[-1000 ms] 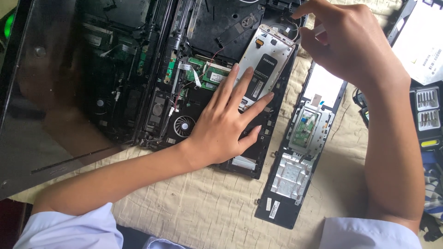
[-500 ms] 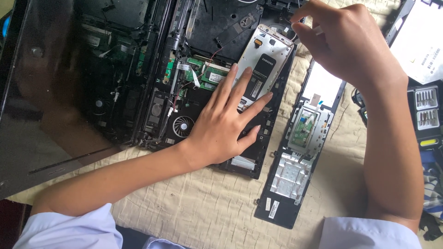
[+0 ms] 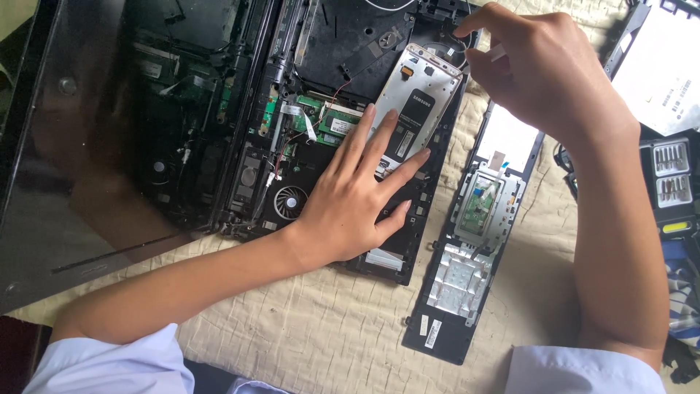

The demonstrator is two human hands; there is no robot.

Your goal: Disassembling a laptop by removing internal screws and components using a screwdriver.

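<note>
An opened black laptop base point(image 3: 350, 44) lies on a beige cloth, its circuit boards and a small round fan point(image 3: 290, 201) bare. A silver drive in a metal frame point(image 3: 426, 80) sits tilted at the base's right side. My left hand point(image 3: 350, 204) lies flat on the base, fingers spread, with the fingertips resting on the drive's near end. My right hand point(image 3: 547, 80) hovers at the drive's far right corner. Its thumb and fingers are curled together beside a thin wire there, and whether they pinch anything is hidden.
A detached black palm-rest panel point(image 3: 474, 219) lies face down right of the base, showing a touchpad board and metal plates. The dark screen lid point(image 3: 87, 182) fills the left. A case of screwdriver bits point(image 3: 674, 175) and a white sheet point(image 3: 663, 66) lie at the right edge.
My right hand has shifted slightly at the drive's far corner, its fingers curling closer. My left hand has stayed flat in place.
</note>
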